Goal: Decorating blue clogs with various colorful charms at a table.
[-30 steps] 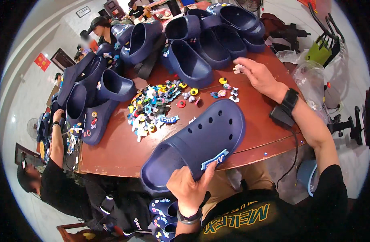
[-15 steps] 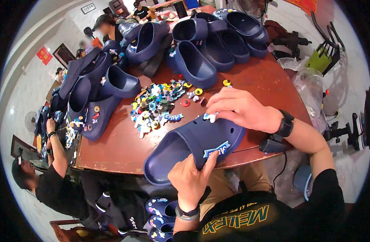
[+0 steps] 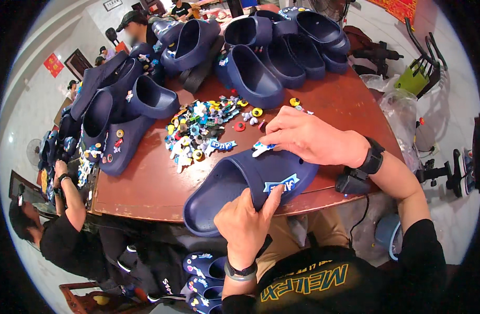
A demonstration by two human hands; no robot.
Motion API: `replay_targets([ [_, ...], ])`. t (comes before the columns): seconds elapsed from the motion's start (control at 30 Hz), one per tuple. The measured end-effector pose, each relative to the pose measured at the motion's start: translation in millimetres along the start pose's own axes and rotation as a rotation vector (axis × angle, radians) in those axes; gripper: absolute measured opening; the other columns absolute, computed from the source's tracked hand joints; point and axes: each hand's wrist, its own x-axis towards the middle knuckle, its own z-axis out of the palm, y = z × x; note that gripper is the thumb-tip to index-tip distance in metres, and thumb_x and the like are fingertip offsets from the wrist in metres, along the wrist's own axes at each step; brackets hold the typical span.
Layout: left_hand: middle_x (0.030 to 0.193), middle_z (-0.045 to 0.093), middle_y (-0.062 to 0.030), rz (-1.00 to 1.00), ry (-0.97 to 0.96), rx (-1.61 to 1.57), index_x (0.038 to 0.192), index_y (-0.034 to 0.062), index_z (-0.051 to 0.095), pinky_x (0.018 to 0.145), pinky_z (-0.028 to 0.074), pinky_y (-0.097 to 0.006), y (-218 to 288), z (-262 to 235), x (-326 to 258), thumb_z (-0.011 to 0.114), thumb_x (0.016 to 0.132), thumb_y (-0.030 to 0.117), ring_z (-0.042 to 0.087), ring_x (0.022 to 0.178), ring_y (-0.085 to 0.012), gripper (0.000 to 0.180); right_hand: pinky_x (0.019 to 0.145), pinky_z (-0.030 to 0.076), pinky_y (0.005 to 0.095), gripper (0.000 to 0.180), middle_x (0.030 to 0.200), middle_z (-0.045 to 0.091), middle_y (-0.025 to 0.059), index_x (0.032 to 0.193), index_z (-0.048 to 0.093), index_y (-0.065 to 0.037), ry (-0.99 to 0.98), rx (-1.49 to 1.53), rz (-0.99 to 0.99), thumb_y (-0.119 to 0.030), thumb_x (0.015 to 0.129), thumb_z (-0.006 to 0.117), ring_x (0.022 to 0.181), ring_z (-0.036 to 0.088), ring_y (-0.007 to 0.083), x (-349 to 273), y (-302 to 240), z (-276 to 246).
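A navy clog (image 3: pixel 204 205) lies tilted at the table's near edge, its toe to the right. My left hand (image 3: pixel 243 226) grips its near side, thumb on the upper and fingers partly hidden in the opening. Beside that thumb, a blue banner-shaped charm (image 3: pixel 280 183) sits on the upper. My right hand (image 3: pixel 321 137) is closed in a pinch over the clog's far side, on a white-and-blue charm (image 3: pixel 262 148). Whether that charm's stem is in a hole cannot be seen. A pile of colourful shoe charms (image 3: pixel 198 123) lies just beyond the clog, another banner charm (image 3: pixel 222 145) at its near edge.
Navy clogs (image 3: pixel 255 78) are heaped along the far side of the red-brown table (image 3: pixel 140 193) and at its left. Decorated clogs (image 3: pixel 204 285) stand below the table edge. A co-worker (image 3: pixel 57 225) works at the left. A blue bucket (image 3: pixel 389 235) stands at lower right.
The charm in my right fingers has shifted left along the clog's upper and shows more of its blue part. My left hand keeps its grip on the clog.
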Motion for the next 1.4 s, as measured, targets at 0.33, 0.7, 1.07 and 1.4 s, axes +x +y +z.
replay_targets([
  [0.33, 0.048, 0.048, -0.0102, 0.018, -0.002, -0.028, 0.057, 0.0081, 0.046, 0.041, 0.038, -0.036, -2, 0, -1, 0.084, 0.072, 0.038, 0.050, 0.041, -0.0286, 0.051, 0.087, 0.041, 0.0397, 0.022, 0.097, 0.058, 0.0101, 0.094, 0.064, 0.000, -0.161, -0.657, -0.071, -0.010, 0.076, 0.059, 0.097, 0.053, 0.0268, 11, -40, 9],
  [0.7, 0.052, 0.054, -0.0114, 0.014, 0.026, -0.083, 0.062, 0.0069, 0.053, 0.041, 0.039, -0.036, 2, 0, 2, 0.084, 0.073, 0.033, 0.053, 0.043, -0.0283, 0.042, 0.084, 0.045, 0.0360, 0.020, 0.092, 0.065, 0.0065, 0.100, 0.074, -0.008, -0.126, 0.400, 0.232, -0.017, 0.083, 0.069, 0.095, 0.059, 0.0241, 9, 21, 3],
  [1.07, 0.051, 0.054, -0.0113, 0.014, 0.002, -0.029, 0.061, 0.0068, 0.054, 0.042, 0.039, -0.037, -1, -2, 1, 0.083, 0.073, 0.036, 0.053, 0.043, -0.0293, 0.043, 0.087, 0.040, 0.0384, 0.015, 0.092, 0.061, 0.0054, 0.096, 0.070, -0.007, 0.128, -0.201, 0.013, -0.015, 0.084, 0.065, 0.096, 0.058, 0.0225, -2, -12, 22],
  [1.4, 0.058, 0.061, -0.0113, -0.032, -0.005, -0.034, 0.071, 0.0048, 0.064, 0.045, 0.044, -0.035, 5, -4, 2, 0.083, 0.074, 0.033, 0.059, 0.047, -0.0279, 0.034, 0.081, 0.049, 0.0329, 0.018, 0.094, 0.067, 0.0088, 0.102, 0.072, -0.006, 0.091, 0.409, 0.292, -0.017, 0.092, 0.063, 0.090, 0.064, 0.0212, -5, 12, 19],
])
